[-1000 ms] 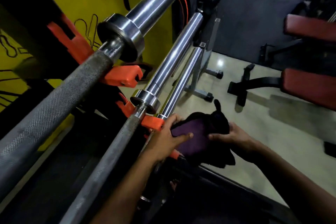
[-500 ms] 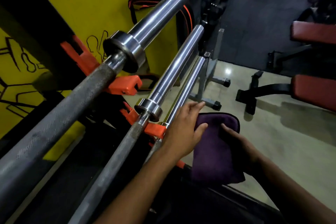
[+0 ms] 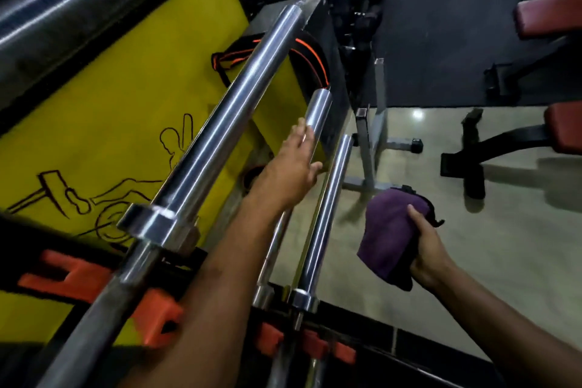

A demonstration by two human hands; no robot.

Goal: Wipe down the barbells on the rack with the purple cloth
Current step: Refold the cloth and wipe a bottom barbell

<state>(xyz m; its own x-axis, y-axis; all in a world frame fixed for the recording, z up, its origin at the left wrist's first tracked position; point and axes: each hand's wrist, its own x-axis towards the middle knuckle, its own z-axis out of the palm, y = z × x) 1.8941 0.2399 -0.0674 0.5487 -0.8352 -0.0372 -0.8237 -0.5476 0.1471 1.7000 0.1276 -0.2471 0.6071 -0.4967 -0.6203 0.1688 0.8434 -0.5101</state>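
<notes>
Steadying the middle barbell sleeve [image 3: 318, 112] under straight left fingers [image 3: 304, 138], the right fingers [image 3: 419, 217] are clamping the purple cloth [image 3: 389, 239] ready beside it.

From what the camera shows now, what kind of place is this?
Most likely a gym: steel barbells lie on a rack with orange hooks, and red padded benches stand on the floor behind.
</notes>
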